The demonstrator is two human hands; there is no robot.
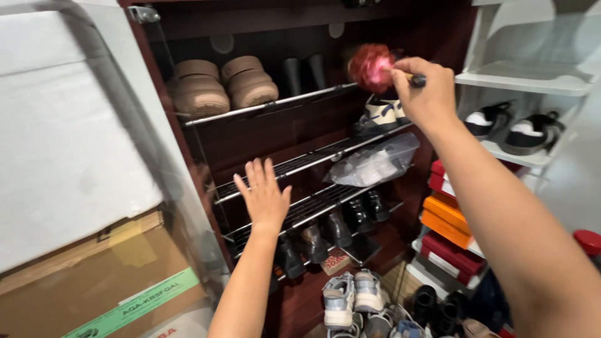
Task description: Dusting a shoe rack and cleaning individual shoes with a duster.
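Observation:
My right hand (423,89) grips the handle of a pink fluffy duster (371,67), whose head is blurred at the top metal shelf of a dark red shoe cabinet (263,134). My left hand (263,195) is held flat with fingers spread, in front of the empty middle wire shelf (300,164). Tan shoes (225,84) sit on the top shelf to the left of the duster. White and navy sneakers (383,116) stand just below the duster.
A clear bag with pale shoes (374,164) lies on the middle shelf. Dark shoes (338,228) hang on the lowest rack. Grey sneakers (352,299) lie on the floor. Stacked red and orange boxes (447,228) and a white shelf unit (526,78) stand right; cardboard box (94,281) left.

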